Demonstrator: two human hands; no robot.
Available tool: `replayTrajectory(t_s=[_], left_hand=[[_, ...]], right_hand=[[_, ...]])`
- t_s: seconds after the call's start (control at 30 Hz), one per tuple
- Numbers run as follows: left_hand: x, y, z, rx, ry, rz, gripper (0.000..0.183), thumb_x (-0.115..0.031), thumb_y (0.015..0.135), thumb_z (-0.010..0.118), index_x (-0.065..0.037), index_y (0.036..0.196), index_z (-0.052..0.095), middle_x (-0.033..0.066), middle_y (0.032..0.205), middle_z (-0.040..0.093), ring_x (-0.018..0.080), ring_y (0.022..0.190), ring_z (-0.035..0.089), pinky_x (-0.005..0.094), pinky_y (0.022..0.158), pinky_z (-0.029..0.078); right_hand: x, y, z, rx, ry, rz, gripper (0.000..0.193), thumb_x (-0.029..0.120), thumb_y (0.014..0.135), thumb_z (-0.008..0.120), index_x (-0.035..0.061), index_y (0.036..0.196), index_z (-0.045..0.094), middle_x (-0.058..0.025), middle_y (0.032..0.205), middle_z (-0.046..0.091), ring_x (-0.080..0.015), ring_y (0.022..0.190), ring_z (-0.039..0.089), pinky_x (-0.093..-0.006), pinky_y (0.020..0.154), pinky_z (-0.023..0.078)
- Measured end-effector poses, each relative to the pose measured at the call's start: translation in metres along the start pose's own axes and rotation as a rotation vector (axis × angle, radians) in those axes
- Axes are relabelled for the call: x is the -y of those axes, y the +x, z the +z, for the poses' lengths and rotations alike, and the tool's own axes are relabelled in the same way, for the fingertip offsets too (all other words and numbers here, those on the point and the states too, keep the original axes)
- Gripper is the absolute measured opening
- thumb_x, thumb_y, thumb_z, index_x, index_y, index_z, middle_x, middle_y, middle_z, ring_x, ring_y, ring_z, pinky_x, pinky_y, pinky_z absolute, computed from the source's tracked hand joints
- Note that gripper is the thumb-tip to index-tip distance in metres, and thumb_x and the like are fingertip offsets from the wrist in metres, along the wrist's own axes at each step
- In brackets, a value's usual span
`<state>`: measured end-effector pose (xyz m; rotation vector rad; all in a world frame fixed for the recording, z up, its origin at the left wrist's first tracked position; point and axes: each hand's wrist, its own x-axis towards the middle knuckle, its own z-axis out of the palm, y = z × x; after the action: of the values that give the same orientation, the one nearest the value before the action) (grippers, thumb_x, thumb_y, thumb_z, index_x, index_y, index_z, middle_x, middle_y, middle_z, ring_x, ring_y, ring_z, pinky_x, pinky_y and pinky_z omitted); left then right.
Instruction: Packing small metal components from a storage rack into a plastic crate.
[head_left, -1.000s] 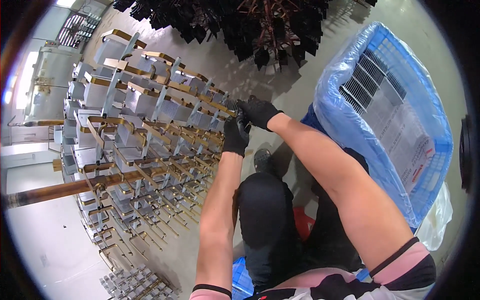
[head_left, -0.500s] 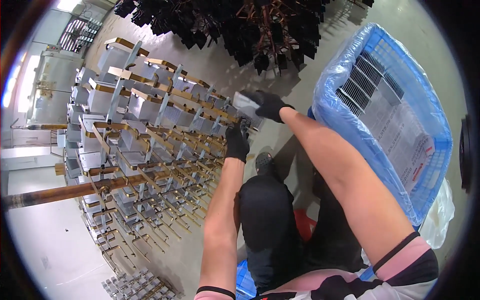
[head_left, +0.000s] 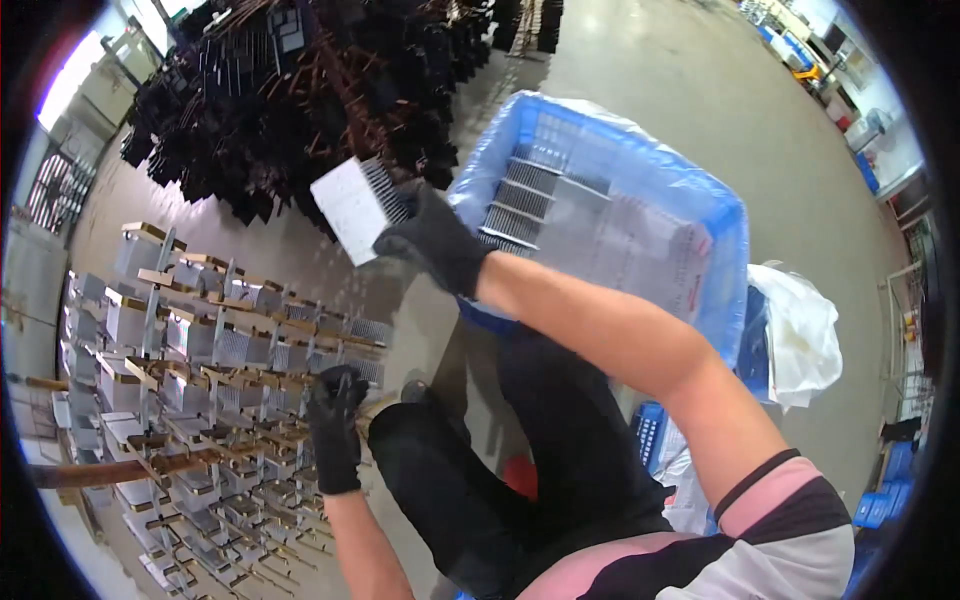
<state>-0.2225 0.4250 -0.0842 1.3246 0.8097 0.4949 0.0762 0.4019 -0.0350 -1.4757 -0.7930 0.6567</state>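
Rack (head_left: 130,470), loaded, at 8 o'clock. Crate (head_left: 738,275), blue, film-lined, at 2; finned row (head_left: 520,200) held inside. Left hand (head_left: 335,412), at 8, by the rack's edge; grip cannot be told. Right hand (head_left: 435,238), well apart from it, clamped on block (head_left: 350,208). Block, pale, finned, tilted, at 10. Step judged: transfer to crate; alignment with the row seems called for.

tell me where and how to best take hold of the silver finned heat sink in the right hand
Probably by the left edge of the finned heat sink, coming from the left: that edge is bare, while the gloved right hand grips the opposite side. Its broad flat face, tilted toward the camera, offers a plain surface; the thin fins look easier to bend.
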Motion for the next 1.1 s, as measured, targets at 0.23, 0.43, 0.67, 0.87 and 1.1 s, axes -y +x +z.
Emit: replayTrajectory(t_s=[0.23, 0.43, 0.67, 0.87, 1.1], left_hand=[[-0.050, -0.064, 0.068, -0.277, 0.541, 0.478, 0.023, -0.019, 0.093, 0.068, -0.002, 0.107, 0.060, 0.0108, 0.107, 0.063, 0.0247, 0.099, 0.062, 0.0399, 0.090, 0.050], [-0.038, -0.074, 0.108, -0.338, 1.087, 0.725, 0.033, -0.023, 0.083, 0.078, -0.005, 0.103, 0.060, 0.0143, 0.098, 0.063, 0.0351, 0.096, 0.060, 0.0434, 0.084, 0.047], [-0.039, -0.071, 0.110, -0.311, 1.099, 0.648, 0.032, -0.022, 0.082, 0.079, -0.007, 0.101, 0.060, 0.0127, 0.097, 0.062, 0.0362, 0.093, 0.060, 0.0459, 0.081, 0.046], [-0.043, -0.073, 0.115, -0.351, 1.106, 0.647, 0.030, -0.017, 0.081, 0.079, -0.008, 0.103, 0.060, 0.0130, 0.100, 0.062, 0.0360, 0.094, 0.060, 0.0464, 0.081, 0.046], [-0.038, -0.072, 0.112, -0.322, 1.109, 0.618, 0.031, -0.016, 0.082, 0.079, -0.008, 0.105, 0.060, 0.0128, 0.104, 0.064, 0.0355, 0.096, 0.061, 0.0459, 0.082, 0.047]], right_hand=[[0.066, -0.046, -0.201, -0.039, -0.557, -0.347, 0.063, 0.011, 0.077, 0.082, 0.0015, 0.129, 0.049, -0.0162, 0.120, 0.057, -0.0247, 0.104, 0.063, -0.0359, 0.084, 0.056], [-0.045, -0.057, -0.292, -0.061, -1.176, -0.145, 0.058, 0.011, 0.073, 0.076, 0.0048, 0.126, 0.054, -0.0278, 0.117, 0.055, -0.0452, 0.114, 0.054, -0.0486, 0.095, 0.050], [-0.095, -0.034, -0.284, -0.021, -1.245, 0.072, 0.050, 0.001, 0.073, 0.062, 0.0022, 0.123, 0.054, -0.0325, 0.113, 0.053, -0.0496, 0.112, 0.053, -0.0524, 0.092, 0.050], [-0.110, -0.032, -0.284, -0.048, -1.194, 0.133, 0.057, 0.000, 0.073, 0.060, 0.0052, 0.129, 0.053, -0.0319, 0.117, 0.051, -0.0500, 0.110, 0.054, -0.0530, 0.091, 0.051], [-0.124, -0.043, -0.289, -0.050, -1.195, -0.143, 0.070, 0.001, 0.077, 0.059, 0.0191, 0.143, 0.049, -0.0344, 0.132, 0.046, -0.0498, 0.110, 0.058, -0.0516, 0.091, 0.053]])
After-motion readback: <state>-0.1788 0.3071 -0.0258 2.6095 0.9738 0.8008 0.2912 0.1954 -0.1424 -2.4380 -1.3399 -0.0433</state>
